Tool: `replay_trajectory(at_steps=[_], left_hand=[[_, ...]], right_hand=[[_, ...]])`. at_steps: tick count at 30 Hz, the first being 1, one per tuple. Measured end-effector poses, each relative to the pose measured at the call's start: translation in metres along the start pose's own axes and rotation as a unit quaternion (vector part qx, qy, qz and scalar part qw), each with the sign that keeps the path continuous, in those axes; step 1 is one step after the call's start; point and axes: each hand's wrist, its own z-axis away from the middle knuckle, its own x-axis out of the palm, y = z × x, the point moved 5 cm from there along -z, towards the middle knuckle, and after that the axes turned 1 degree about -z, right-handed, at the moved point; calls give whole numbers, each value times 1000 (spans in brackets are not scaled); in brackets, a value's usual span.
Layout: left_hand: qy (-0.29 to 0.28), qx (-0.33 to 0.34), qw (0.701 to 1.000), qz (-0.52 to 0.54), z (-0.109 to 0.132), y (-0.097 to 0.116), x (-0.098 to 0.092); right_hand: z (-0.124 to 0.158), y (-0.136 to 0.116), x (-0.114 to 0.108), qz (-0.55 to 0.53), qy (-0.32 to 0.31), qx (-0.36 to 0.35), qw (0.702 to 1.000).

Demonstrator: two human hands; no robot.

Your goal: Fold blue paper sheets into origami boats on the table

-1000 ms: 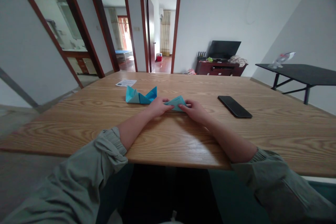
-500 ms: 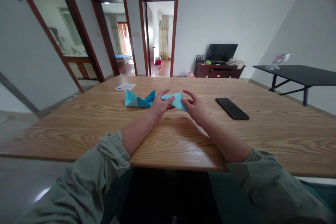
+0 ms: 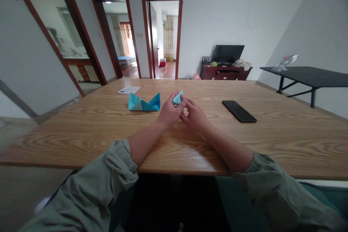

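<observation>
Between my two hands, just above the table, is a small piece of light blue folded paper (image 3: 177, 98). My left hand (image 3: 172, 109) is closed on it from the left, thumb over its lower edge. From the right, my right hand (image 3: 191, 113) presses its fingers against the paper, touching the left fingertips. Much of the paper is hidden by the fingers. Left of my hands, a blue origami boat shape (image 3: 144, 103) with two raised points stands on the wooden table (image 3: 174, 145).
A black smartphone (image 3: 239, 111) lies right of my hands. Behind the origami shape lies a printed paper sheet (image 3: 128, 90). Farther off are a black side table (image 3: 312, 78) at right and a television (image 3: 228, 54) on a dark red cabinet (image 3: 225, 73).
The paper was spread flat between hands held apart. Now my right hand has moved left against my left hand, and the paper shows as a smaller, upright, pointed piece.
</observation>
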Motion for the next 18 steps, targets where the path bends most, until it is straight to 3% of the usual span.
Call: replay_trajectory(at_steps=[5,10,14,18], left_hand=[[-38,46,998,-30,0,3,-2],[-91,58,994,22,-7,3,-11],[-108,64,991,47,-8,-1,-11],[-88,36,994,51,-9,-8,-12]], right_hand=[[-15,-5,7,-112,31,50,992],[-20,-1,18,-262,19,97,960],[-15,4,15,-279,19,107,954],[-13,2,9,-257,5,99,961]])
